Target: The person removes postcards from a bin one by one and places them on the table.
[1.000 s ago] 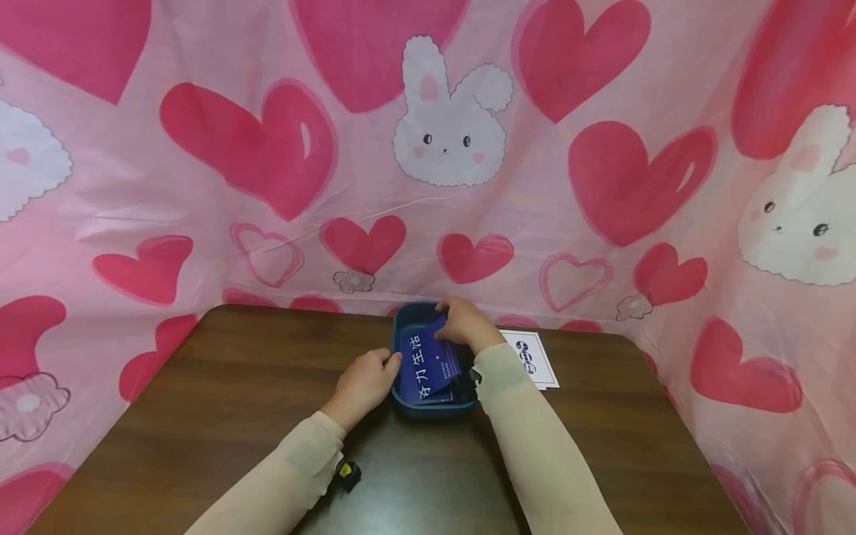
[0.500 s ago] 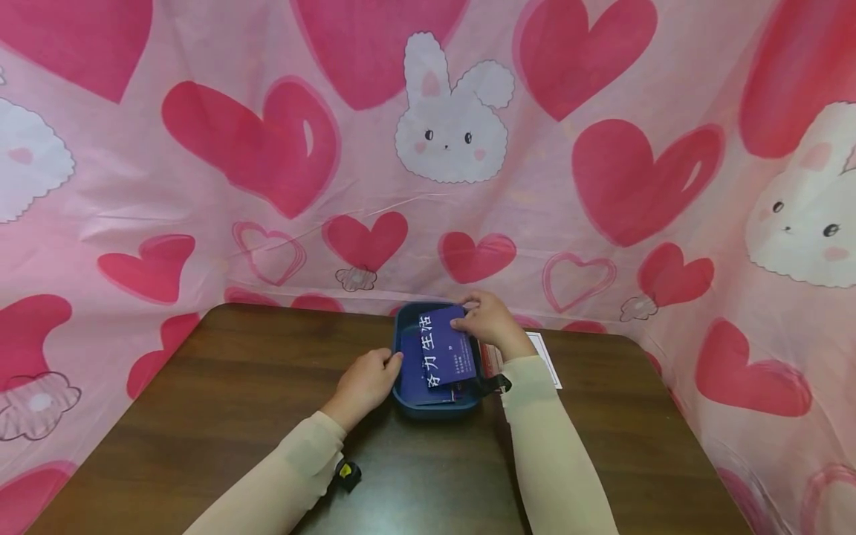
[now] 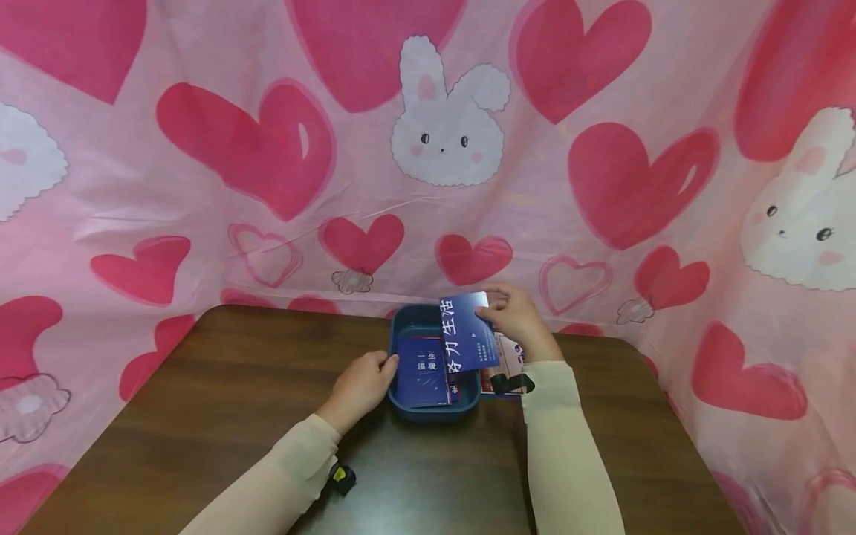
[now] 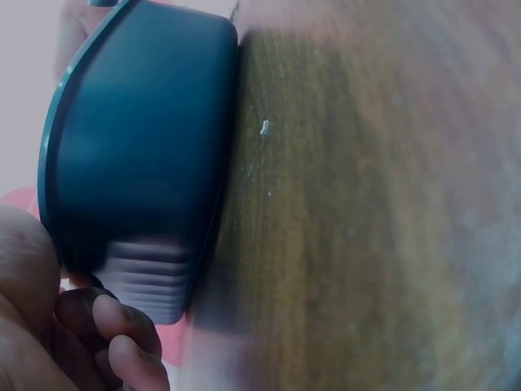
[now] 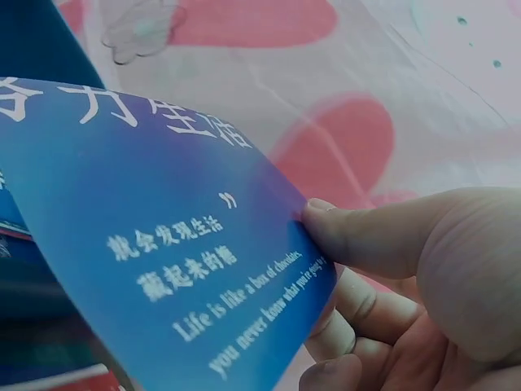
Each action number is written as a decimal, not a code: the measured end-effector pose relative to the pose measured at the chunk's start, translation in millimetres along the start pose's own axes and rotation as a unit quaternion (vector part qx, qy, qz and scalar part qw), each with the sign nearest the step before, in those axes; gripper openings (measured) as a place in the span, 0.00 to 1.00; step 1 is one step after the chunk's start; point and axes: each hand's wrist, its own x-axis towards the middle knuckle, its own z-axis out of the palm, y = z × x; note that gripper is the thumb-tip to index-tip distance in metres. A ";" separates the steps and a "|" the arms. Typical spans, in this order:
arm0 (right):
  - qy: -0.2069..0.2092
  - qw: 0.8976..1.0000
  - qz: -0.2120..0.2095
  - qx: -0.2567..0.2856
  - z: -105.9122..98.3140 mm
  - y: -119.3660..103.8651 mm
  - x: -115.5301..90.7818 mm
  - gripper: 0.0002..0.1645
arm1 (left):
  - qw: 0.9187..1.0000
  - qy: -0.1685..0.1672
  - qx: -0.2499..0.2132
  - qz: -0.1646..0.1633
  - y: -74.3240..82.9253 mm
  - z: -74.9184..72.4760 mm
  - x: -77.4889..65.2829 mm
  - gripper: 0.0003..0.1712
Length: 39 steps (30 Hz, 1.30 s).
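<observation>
blue card point(image 3: 470, 336) pinched in the right hand point(image 3: 520, 321)

it extends left of that hand, over the right rim of the box point(image 3: 416, 321), whose left rim the left hand point(image 3: 357, 386) holds.

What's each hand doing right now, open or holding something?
Left hand: closed, gripping the blue rectangular plastic tub at its side.
Right hand: closed, pinching a blue rectangular card with white lettering.

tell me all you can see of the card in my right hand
The card looks like thin paper, blue-purple, rectangular. Large white Chinese characters line one edge; smaller Chinese and English text includes "Life is like a box". Tilted and slightly curved, it is over the right side of the bin, pinched at its edge by the right hand.
</observation>
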 end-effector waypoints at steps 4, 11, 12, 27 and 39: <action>0.012 1.000 0.015 0.010 -11.4 4.7 -1.5 0.37 | 1.000 0.000 0.001 0.006 -0.9 -0.8 -1.0 0.21; 0.016 0.999 0.027 0.037 -31.4 12.6 -5.9 0.37 | 1.000 0.005 0.009 0.006 -0.3 -0.7 -2.1 0.21; 0.019 0.999 0.030 0.038 -34.4 15.2 -6.3 0.37 | 1.000 0.005 0.010 0.007 -0.4 -0.6 -2.0 0.21; 0.068 0.992 0.070 -0.084 -58.4 70.5 -2.4 0.34 | 1.000 0.009 0.009 0.007 -2.3 -1.2 0.0 0.22; 0.043 0.990 0.124 -0.048 -46.8 100.6 1.9 0.34 | 1.000 0.004 0.007 0.004 -1.1 0.9 -0.6 0.22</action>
